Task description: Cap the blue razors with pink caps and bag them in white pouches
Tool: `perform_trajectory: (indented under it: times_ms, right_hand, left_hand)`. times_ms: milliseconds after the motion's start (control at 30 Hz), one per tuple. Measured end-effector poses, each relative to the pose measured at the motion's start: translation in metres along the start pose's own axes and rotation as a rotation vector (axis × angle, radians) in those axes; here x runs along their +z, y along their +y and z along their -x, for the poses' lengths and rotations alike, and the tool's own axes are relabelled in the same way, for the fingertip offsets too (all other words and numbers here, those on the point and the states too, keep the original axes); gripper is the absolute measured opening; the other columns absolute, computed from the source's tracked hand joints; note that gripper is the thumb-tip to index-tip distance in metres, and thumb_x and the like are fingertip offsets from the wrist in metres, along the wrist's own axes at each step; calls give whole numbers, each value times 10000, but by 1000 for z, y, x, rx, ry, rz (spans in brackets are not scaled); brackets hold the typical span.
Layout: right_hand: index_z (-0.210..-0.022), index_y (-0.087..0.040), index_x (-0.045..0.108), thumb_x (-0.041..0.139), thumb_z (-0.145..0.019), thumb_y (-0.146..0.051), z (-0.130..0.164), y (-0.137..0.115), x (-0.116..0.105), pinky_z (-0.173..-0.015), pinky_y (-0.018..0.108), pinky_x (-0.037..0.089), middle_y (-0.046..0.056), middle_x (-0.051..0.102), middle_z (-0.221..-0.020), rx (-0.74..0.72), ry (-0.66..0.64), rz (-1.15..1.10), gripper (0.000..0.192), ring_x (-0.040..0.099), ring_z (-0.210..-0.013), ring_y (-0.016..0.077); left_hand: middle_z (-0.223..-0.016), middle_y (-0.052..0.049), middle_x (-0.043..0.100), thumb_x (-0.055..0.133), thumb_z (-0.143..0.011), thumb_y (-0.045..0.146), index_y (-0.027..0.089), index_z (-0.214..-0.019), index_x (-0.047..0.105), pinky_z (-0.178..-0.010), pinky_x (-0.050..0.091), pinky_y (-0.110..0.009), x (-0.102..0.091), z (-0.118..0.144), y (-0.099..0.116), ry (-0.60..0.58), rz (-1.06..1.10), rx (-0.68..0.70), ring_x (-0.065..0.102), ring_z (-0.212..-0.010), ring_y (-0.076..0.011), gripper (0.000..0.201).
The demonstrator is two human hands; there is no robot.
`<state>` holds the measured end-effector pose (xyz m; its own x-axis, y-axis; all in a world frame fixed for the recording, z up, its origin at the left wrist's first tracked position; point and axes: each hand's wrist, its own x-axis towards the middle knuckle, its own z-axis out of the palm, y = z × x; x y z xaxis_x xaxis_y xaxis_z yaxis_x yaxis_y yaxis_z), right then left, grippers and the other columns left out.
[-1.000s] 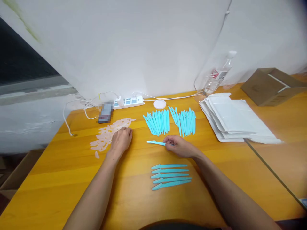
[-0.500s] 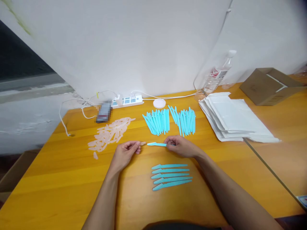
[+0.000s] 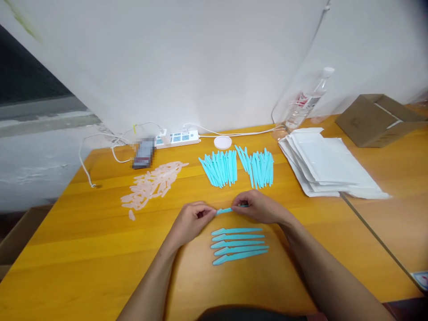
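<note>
A turquoise eyebrow razor [image 3: 224, 211] is stretched between my two hands, above the table. My right hand [image 3: 256, 206] is closed around its handle. My left hand [image 3: 197, 219] pinches at the blade end, where the fingers hide the razor's tip and the small clear blade cover. Just below, several turquoise razors [image 3: 237, 244] lie in a neat stack of parallel rows, blade ends to the left. A loose heap of translucent pinkish blade covers [image 3: 152, 187] spreads to the left, with a single cover [image 3: 131, 215] apart from it.
Two bunches of turquoise razors, one left [image 3: 220, 169] and one right [image 3: 261, 169], lie beyond my hands. Behind them are a round white lid [image 3: 222, 142], a power strip [image 3: 183, 138] and a blurred phone [image 3: 143, 153]. White mailers [image 3: 327, 162], a bottle [image 3: 307, 102] and a cardboard box [image 3: 364, 120] stand right.
My left hand has moved right with the blade cover and now meets the razor's blade end. The razor has dropped slightly nearer to me; my right hand still grips it.
</note>
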<state>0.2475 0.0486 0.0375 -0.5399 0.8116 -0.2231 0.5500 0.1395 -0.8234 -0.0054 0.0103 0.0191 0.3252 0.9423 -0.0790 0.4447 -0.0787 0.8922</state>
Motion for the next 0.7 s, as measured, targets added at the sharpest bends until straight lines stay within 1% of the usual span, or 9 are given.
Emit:
perform_trajectory:
  times_ms: [100, 200, 333, 400, 433, 500, 600, 633, 700]
  right_hand:
    - [-635, -169, 696, 641, -796, -253, 9, -6, -6, -561, 234, 314, 16, 663, -638, -27, -45, 108, 190, 464, -590, 112]
    - [-572, -164, 669, 612, -770, -168, 14, -12, -4, -542, 247, 267, 2, 636, -585, -72, -126, 170, 207, 438, -543, 96]
    - [-626, -174, 703, 594, -773, -144, 16, -16, 2, -567, 246, 303, 4, 676, -656, -116, -154, 192, 185, 510, -575, 110]
    - [-650, -184, 711, 588, -798, -171, 14, -15, 1, -557, 240, 304, -9, 667, -642, -118, -183, 189, 193, 505, -563, 109]
    - [-664, -187, 715, 583, -820, -199, 13, -13, 0, -551, 239, 300, -15, 659, -628, -108, -167, 194, 205, 501, -558, 109]
    - [-709, -193, 728, 577, -869, -283, 6, -10, -5, -559, 240, 310, -11, 669, -642, -36, -24, 224, 238, 525, -580, 119]
    - [-776, -198, 732, 583, -902, -415, -15, -7, -13, -614, 258, 353, 26, 724, -743, 161, 321, 301, 292, 601, -683, 160]
    - [-789, -200, 727, 590, -901, -440, -25, -7, -15, -634, 265, 367, 39, 737, -777, 210, 396, 327, 299, 621, -721, 175]
    - [-807, -202, 719, 596, -906, -467, -46, -11, -15, -681, 278, 396, 61, 753, -834, 252, 465, 378, 308, 652, -791, 202]
  left_hand:
    - [-818, -55, 718, 593, -956, 354, 219, -831, 781, -686, 465, -277, 0, 4, 10, -92, -183, 137, 635, -768, -174, 262]
    - [-786, -52, 691, 623, -930, 324, 235, -804, 768, -698, 460, -290, -1, 7, 15, -138, -287, 168, 629, -800, -191, 212]
    - [-831, -53, 704, 630, -920, 302, 245, -826, 778, -723, 465, -296, -3, 9, 16, -176, -282, 178, 633, -828, -196, 185]
    - [-827, -47, 702, 615, -932, 305, 243, -819, 776, -701, 457, -284, -4, 10, 16, -191, -268, 172, 632, -803, -185, 206]
    - [-821, -43, 699, 606, -940, 315, 242, -828, 774, -685, 452, -276, -6, 10, 16, -190, -258, 161, 629, -786, -179, 215]
    - [-828, -37, 698, 582, -960, 344, 238, -882, 772, -665, 442, -263, -10, 10, 15, -160, -228, 133, 622, -757, -165, 231]
    - [-844, -32, 700, 556, -980, 382, 226, -941, 769, -659, 429, -254, -17, 7, 8, -52, -205, 102, 597, -721, -149, 266]
    - [-838, -32, 696, 555, -980, 392, 220, -944, 768, -655, 424, -254, -18, 6, 5, -10, -209, 93, 588, -713, -148, 275]
    - [-805, -32, 679, 554, -979, 407, 207, -939, 765, -642, 415, -255, -21, 3, -2, 53, -223, 76, 570, -699, -150, 294]
